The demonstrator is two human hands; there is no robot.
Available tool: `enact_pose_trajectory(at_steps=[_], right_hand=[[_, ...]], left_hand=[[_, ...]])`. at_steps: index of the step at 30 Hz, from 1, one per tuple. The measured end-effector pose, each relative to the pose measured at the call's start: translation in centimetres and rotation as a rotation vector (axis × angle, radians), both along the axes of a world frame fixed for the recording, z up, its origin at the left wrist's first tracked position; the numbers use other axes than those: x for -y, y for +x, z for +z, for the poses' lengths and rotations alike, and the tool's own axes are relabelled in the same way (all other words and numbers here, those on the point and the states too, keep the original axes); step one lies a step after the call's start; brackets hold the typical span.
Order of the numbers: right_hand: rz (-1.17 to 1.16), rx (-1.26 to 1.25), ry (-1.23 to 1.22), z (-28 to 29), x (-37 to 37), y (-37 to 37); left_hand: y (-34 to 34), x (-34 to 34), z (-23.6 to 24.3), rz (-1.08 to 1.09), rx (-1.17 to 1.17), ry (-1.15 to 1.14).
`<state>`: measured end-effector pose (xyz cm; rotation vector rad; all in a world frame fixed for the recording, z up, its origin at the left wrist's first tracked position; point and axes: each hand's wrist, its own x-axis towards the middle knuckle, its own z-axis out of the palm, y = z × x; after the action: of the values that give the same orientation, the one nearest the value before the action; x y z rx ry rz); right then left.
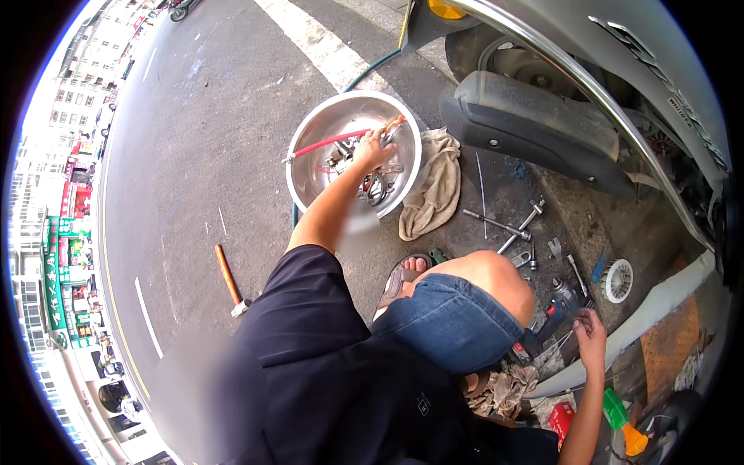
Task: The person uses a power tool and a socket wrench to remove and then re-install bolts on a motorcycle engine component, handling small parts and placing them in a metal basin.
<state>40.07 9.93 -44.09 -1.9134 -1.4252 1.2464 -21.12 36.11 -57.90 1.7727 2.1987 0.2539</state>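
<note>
My left hand reaches over a steel basin, its fingers closed around a red tube that lies across the bowl. One end of the tube passes the left rim; an orange piece shows beyond my fingers. Metal parts lie in the bottom of the basin, partly hidden by my hand and forearm. Low on the right, my right hand hovers near the scattered tools with bent fingers. Whatever its fingertips pinch, if anything, is too small to make out.
A beige cloth lies against the basin. To the right are a cross wrench, other tools and a white ring-shaped part, below a silver vehicle. A hammer rests on the asphalt at left. A green hose runs behind the basin.
</note>
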Motion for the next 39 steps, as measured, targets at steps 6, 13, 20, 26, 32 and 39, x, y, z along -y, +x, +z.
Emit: enact_pose_trajectory(at_steps=[6, 13, 20, 26, 32, 39], right_hand=[[0.424, 0.401, -0.281, -0.5, 5.4, 3.0], [0.497, 0.469, -0.149, 0.0, 0.7, -3.5], [0.536, 0.515, -0.140, -1.4, -1.4, -5.0], [0.613, 0.575, -0.328, -1.0, 1.3, -2.3], [0.496, 0.536, -0.251, 0.2, 0.9, -2.0], [0.417, 0.084, 0.248, -1.3, -10.1, -10.0]], left_hand=[[1.9, 2.9, -1.3, 0.000, 0.219, 0.102], [2.1, 0.7, -0.4, -0.119, 0.233, 0.217], [-3.5, -3.4, -2.6, -0.498, -0.195, 0.006], [0.7, -4.8, -0.1, -0.499, -0.377, -0.249], [-2.5, -3.1, 8.9, -0.392, -0.217, 0.149], [15.4, 2.9, 22.7, -0.820, 0.263, 0.051]])
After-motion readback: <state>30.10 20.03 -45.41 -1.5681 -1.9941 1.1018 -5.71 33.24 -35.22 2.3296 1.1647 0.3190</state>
